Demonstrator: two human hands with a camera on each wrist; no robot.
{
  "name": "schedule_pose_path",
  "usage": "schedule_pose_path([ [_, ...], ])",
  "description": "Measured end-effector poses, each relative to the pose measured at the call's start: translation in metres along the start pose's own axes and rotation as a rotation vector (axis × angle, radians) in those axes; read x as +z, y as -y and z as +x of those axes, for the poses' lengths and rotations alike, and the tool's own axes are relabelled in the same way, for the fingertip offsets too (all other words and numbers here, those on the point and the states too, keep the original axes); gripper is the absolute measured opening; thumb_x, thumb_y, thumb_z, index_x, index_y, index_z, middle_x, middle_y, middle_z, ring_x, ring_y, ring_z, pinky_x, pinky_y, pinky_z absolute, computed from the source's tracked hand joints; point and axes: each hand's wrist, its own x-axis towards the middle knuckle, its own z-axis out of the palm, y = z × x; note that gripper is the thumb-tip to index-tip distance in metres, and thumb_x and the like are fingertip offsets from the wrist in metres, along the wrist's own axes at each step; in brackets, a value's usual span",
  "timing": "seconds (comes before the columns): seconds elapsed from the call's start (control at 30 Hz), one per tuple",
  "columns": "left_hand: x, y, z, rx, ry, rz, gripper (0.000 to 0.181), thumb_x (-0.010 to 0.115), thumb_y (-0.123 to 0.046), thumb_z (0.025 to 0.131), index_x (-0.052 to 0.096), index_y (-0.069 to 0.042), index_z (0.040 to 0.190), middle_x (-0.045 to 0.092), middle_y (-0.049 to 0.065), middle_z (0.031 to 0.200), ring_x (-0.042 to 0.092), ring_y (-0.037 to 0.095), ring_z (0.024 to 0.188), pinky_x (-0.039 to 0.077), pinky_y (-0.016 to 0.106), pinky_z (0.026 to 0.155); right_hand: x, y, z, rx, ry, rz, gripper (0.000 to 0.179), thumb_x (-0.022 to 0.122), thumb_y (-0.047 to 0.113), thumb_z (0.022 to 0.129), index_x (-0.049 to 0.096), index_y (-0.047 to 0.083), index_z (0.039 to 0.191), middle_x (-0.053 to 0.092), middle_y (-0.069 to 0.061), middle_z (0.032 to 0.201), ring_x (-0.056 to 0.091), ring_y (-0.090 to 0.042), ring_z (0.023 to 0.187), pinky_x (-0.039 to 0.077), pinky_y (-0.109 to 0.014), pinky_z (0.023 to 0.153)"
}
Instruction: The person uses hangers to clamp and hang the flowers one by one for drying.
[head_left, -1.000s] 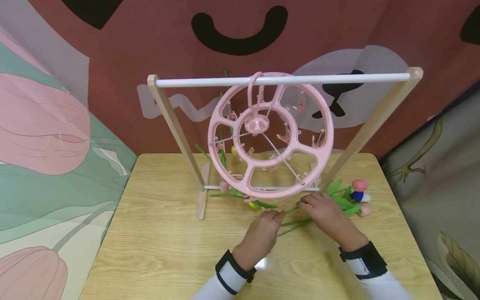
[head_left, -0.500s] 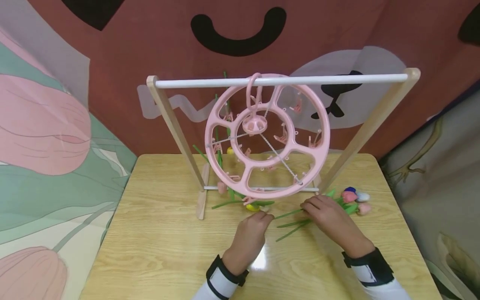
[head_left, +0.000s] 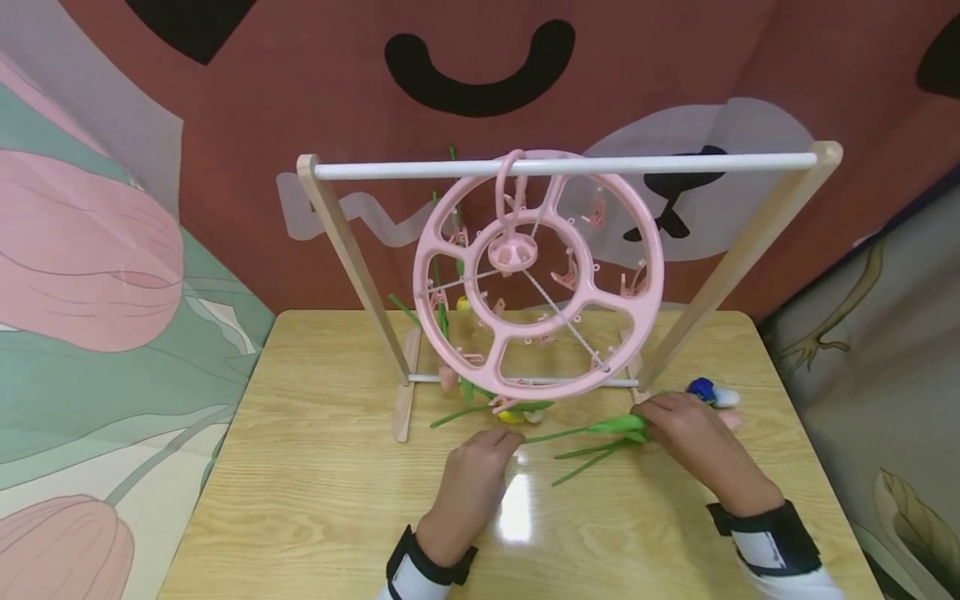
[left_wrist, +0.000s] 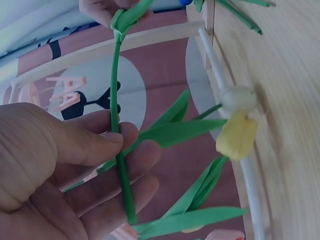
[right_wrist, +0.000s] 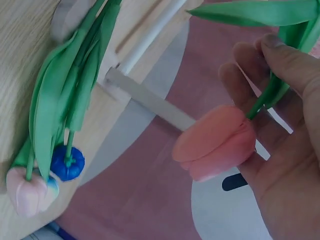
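Observation:
A coral-pink artificial tulip [right_wrist: 215,142] is held in both hands above the table. My left hand [head_left: 468,479] pinches its green stem [left_wrist: 115,85] between thumb and fingers near the lower end. Close behind the bloom, my right hand [head_left: 697,437] grips the stem and leaves with thumb and fingers; it hides the bloom in the head view. Beside the right hand lie a blue tulip [right_wrist: 68,162], a white tulip [head_left: 726,398] and a pale pink tulip [right_wrist: 25,192], their stems [head_left: 592,454] pointing left.
A pink round clip hanger [head_left: 648,308] hangs from the white bar [head_left: 397,170] of a wooden-legged stand. Several tulips hang in its left-side clips, stems up, among them a yellow tulip [left_wrist: 237,135] and a whitish tulip [left_wrist: 239,100]. A printed cloth [head_left: 337,83] stands behind the table.
My left hand has moved left and toward me along with the stem. My right hand has shifted right. The coral-pink tulip has come away from the other three, which stay on the table.

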Motion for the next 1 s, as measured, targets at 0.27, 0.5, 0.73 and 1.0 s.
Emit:
schedule_pose_path([
  [0.27, -0.007, -0.007, 0.001, 0.122, -0.273, -0.061, 0.017, 0.072, 0.000, 0.074, 0.075, -0.008, 0.089, 0.071, 0.004, 0.088, 0.064, 0.021, 0.087, 0.055, 0.039, 0.074, -0.001, 0.006, 0.000, 0.016, 0.001, 0.085, 0.033, 0.082, -0.008, 0.062, 0.073, 0.012, 0.087, 0.071, 0.000, 0.080, 0.066, -0.017, 0.072, 0.060, -0.038, 0.060],
  [0.5, 0.001, -0.022, -0.004, 0.315, -0.225, -0.323, 0.018, 0.073, -0.012, 0.085, 0.073, -0.008, 0.102, 0.075, 0.000, 0.091, 0.065, 0.008, 0.083, 0.058, 0.022, 0.073, -0.002, 0.015, 0.002, 0.066, -0.018, 0.183, 0.030, 0.080, -0.005, 0.069, 0.073, 0.013, 0.092, 0.073, 0.000, 0.086, 0.068, -0.018, 0.081, 0.061, -0.049, 0.074],
  [0.73, 0.038, -0.020, -0.002, -0.001, 0.031, -0.658, 0.037, 0.069, -0.021, 0.091, 0.063, -0.009, 0.125, 0.072, 0.007, 0.113, 0.065, 0.011, 0.106, 0.059, 0.026, 0.087, -0.001, 0.031, 0.012, 0.059, -0.047, 0.263, 0.028, 0.078, 0.002, 0.075, 0.072, 0.016, 0.098, 0.073, 0.003, 0.091, 0.067, -0.015, 0.086, 0.062, -0.041, 0.070],
  [1.0, 0.054, -0.041, 0.008, -0.236, -0.150, -1.169, 0.033, 0.068, 0.001, 0.087, 0.063, 0.009, 0.119, 0.062, 0.027, 0.126, 0.066, 0.038, 0.100, 0.063, 0.039, 0.078, 0.006, 0.051, 0.023, 0.062, -0.048, 0.356, 0.029, 0.077, 0.002, 0.077, 0.072, 0.020, 0.099, 0.072, 0.005, 0.094, 0.066, -0.011, 0.089, 0.062, -0.033, 0.069],
])
